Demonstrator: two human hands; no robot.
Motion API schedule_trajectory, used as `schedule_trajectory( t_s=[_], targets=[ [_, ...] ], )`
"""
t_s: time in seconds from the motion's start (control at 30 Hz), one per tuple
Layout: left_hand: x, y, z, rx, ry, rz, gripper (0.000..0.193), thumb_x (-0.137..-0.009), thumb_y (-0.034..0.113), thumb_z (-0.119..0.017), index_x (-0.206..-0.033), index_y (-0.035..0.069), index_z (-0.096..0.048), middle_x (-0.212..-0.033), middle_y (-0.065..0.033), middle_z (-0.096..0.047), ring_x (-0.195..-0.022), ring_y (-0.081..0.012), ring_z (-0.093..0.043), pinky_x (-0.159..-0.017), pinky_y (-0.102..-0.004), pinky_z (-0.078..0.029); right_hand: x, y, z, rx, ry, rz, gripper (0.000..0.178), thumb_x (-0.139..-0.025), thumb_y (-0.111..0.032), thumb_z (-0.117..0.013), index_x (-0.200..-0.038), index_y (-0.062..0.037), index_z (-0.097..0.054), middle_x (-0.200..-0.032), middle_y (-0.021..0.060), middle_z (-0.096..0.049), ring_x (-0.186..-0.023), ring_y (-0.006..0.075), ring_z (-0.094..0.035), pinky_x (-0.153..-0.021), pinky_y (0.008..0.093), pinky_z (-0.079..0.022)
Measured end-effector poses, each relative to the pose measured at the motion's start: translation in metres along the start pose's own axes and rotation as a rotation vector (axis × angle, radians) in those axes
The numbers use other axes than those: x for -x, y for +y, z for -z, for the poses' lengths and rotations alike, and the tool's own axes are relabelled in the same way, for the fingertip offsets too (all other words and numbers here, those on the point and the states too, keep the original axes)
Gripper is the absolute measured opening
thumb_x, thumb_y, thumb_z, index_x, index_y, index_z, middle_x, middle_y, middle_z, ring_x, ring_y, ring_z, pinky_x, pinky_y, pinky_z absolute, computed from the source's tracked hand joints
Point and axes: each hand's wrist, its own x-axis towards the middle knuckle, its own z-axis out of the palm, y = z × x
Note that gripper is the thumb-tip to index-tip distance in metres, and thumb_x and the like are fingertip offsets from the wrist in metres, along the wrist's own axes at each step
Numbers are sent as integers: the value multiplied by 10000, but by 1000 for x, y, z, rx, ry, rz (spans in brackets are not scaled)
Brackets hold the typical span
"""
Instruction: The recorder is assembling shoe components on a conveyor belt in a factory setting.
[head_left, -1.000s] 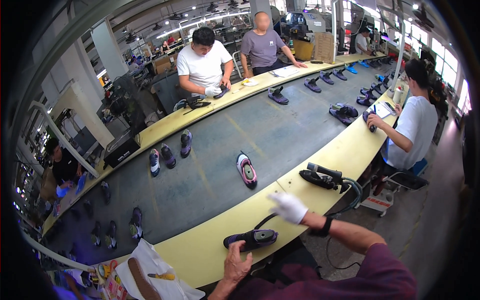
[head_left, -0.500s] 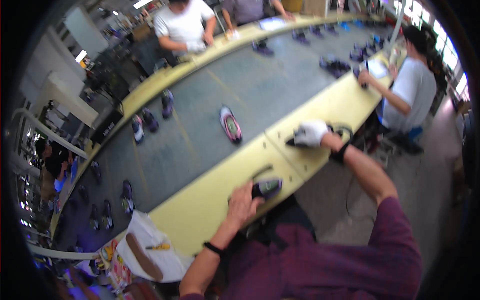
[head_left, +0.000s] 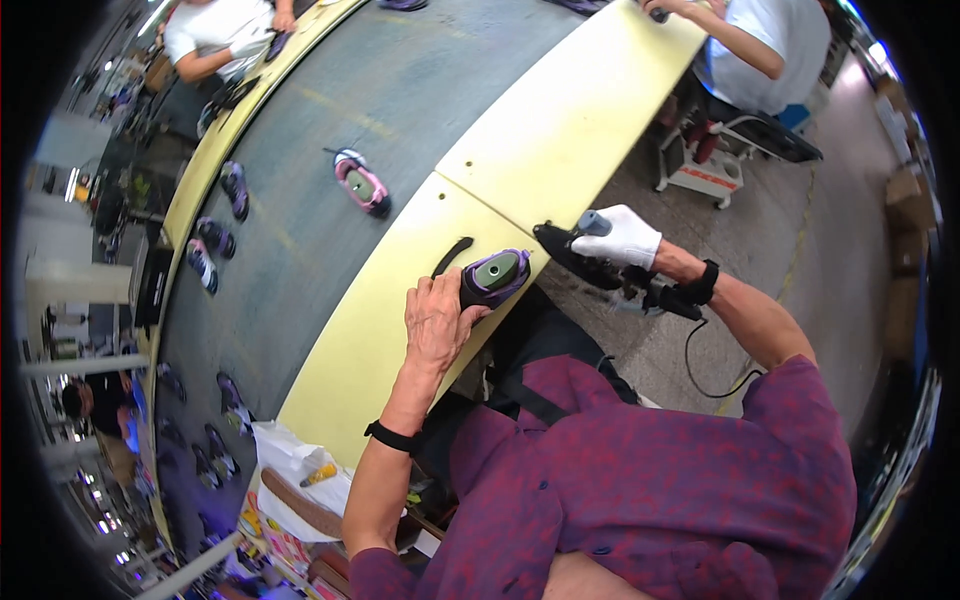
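At the table's front edge, my bare left hand [head_left: 436,318] grips a dark purple shoe [head_left: 497,277] fitted on a green last, its fingers wrapped round one end. The shoe's other end points toward my right hand. My right hand [head_left: 625,240], in a white glove, holds a black tool [head_left: 580,262] with a pointed nose and a grey-blue knob on top; its exact kind is unclear. The tool is raised at the table's edge, just right of the shoe and apart from it. A black curved strip [head_left: 455,255] lies on the yellow tabletop [head_left: 390,290] beside the shoe.
Beyond the tabletop, a grey conveyor belt [head_left: 300,190] carries a pink-trimmed shoe [head_left: 360,183] and several dark shoes. At the near left lie white paper [head_left: 287,447] and a brown sole [head_left: 300,503]. A cord [head_left: 690,360] hangs right. Co-workers sit at far left and right.
My right hand has lifted the black tool off the tabletop and brought it nearer the shoe. My left hand keeps its hold on the shoe. The view has tilted downward.
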Motion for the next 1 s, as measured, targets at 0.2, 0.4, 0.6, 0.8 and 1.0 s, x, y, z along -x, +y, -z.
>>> schedule_trajectory(
  t_s=[0.2,0.4,0.6,0.8,1.0],
  targets=[
    [-20,12,-4,2,-17,-47,744,-808,327,-909,-1401,-1,-603,-1233,-141,-709,-1069,-348,-622,-900,-472,-458,2,21,-13,-259,-64,-243,319,-954,-386,-817,-932,-77,-743,-695,-10,-626,-565,81,-544,-487,269,-409],
    [-28,16,-3,-38,-97,-46,744,-827,326,-901,-1420,-3,-597,-1242,-145,-705,-1080,-353,-619,-910,-469,-458,-15,-11,-5,25,-102,228,467,-916,-454,-826,-981,-3,-723,-821,106,-707,-744,206,-639,-707,383,-525],
    [-22,14,-3,-45,-52,-18,777,-847,339,-902,-1450,-23,-572,-1248,-194,-680,-1108,-388,-633,-971,-495,-482,-12,-46,12,86,-171,162,472,-909,-458,-830,-1020,-10,-730,-857,134,-729,-827,233,-660,-802,414,-534],
    [-21,11,9,26,50,4,751,-859,349,-903,-1419,-30,-577,-1273,-223,-659,-1176,-406,-646,-984,-496,-490,-5,2,53,-140,19,-92,391,-933,-437,-821,-844,-73,-709,-670,0,-615,-549,100,-573,-497,277,-451],
    [-23,12,-7,-32,-11,-45,658,-854,300,-865,-1406,41,-616,-1224,-148,-676,-1097,-372,-621,-932,-488,-484,-25,-14,22,-134,-184,5,409,-932,-449,-833,-1017,-64,-722,-711,11,-614,-568,119,-565,-490,294,-437]
  ],
)
